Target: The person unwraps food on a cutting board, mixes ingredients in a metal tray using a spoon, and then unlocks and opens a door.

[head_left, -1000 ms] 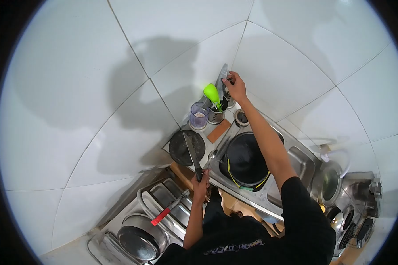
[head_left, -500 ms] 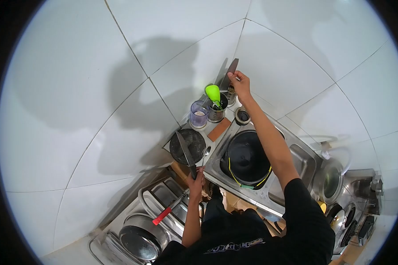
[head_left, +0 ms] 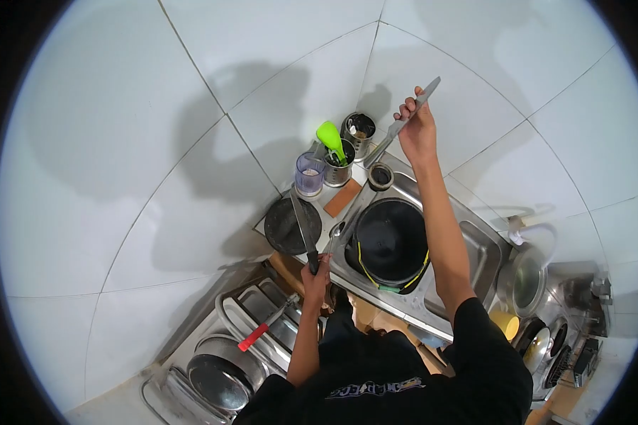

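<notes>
Extending beyond left fingers (head_left: 324, 264): black-handled knife (head_left: 305, 232).

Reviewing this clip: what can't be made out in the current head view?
All in the head view:
Handle end of the black-handled steel knife: hidden by the left hand.
Floor of the rectangular steel sink: partly hidden by the round black container.
Lettering on the black fabric shirt: too small to read.
Contents of the rear steel cylinder: too small and dark.
</notes>
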`<move>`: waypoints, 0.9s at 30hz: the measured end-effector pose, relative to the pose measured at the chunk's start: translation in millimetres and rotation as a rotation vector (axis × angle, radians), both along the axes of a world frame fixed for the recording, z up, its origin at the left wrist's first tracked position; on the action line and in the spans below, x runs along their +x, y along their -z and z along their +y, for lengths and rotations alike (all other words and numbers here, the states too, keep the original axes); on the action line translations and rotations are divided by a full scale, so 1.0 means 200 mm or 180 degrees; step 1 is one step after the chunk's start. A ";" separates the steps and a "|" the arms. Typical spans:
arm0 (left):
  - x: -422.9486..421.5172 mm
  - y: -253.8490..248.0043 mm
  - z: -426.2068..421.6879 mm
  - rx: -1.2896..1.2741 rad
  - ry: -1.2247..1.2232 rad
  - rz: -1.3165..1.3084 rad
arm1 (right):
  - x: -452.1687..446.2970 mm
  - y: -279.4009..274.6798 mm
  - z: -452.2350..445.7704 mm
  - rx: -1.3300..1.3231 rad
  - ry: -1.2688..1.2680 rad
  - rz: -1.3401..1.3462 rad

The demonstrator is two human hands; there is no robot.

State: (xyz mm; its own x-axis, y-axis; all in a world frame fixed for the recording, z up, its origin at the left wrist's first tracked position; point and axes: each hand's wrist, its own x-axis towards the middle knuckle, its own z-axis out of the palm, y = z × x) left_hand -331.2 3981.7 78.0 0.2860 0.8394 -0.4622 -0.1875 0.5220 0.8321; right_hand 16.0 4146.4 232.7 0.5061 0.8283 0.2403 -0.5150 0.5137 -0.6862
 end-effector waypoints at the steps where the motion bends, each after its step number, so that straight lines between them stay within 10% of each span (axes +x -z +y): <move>1: 0.01 -0.01 0.01 0.0077 0.0063 0.0006 | 0.00 -0.02 -0.05 0.0078 -0.0150 -0.0034; 16: 0.13 -0.32 0.01 0.2944 -0.0288 0.2530 | -0.25 -0.14 -0.73 -0.0210 -0.0897 0.0464; 27: 0.07 -0.42 -0.11 0.3239 0.0265 0.2653 | -0.51 0.08 -1.07 -0.0840 -0.1346 0.0474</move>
State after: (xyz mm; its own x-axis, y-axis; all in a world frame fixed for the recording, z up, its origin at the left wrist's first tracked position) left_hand -317.3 3959.6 162.6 0.2921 0.9082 0.2998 0.5712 -0.4171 0.7069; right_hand -86.3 3932.9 216.1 0.1268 0.9905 -0.0534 -0.7421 0.0590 -0.6677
